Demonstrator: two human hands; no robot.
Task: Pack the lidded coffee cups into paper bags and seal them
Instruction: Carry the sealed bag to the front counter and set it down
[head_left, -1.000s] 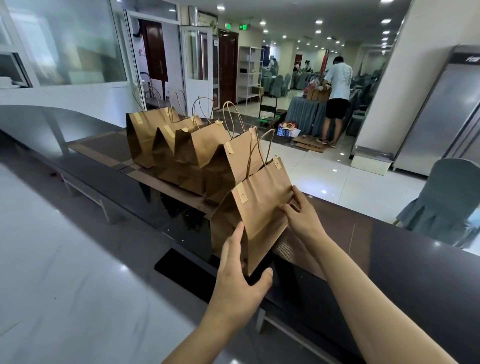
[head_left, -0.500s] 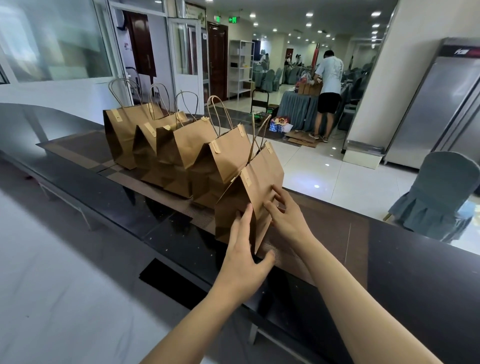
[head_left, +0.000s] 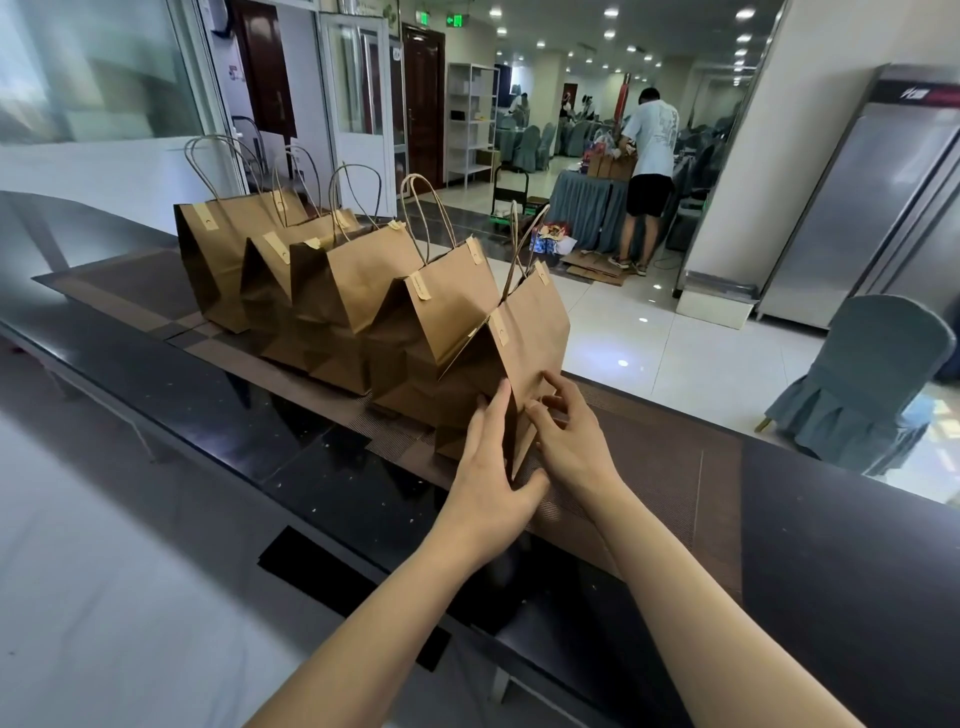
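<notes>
On the counter (head_left: 322, 499), brown paper bag (head_left: 535, 338) stands folded shut.

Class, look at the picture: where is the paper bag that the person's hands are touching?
In the head view, the nearest paper bag stands at the right end of the bag row on the dark counter, between the left hand and right hand.

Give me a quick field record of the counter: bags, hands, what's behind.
bags: five brown paper bags in a row on the counter
nearest bag: top folded shut, handles up
left hand: flat against the bag's near side
right hand: fingers on the bag's lower corner
cups: none visible
background: person at a draped table
</notes>
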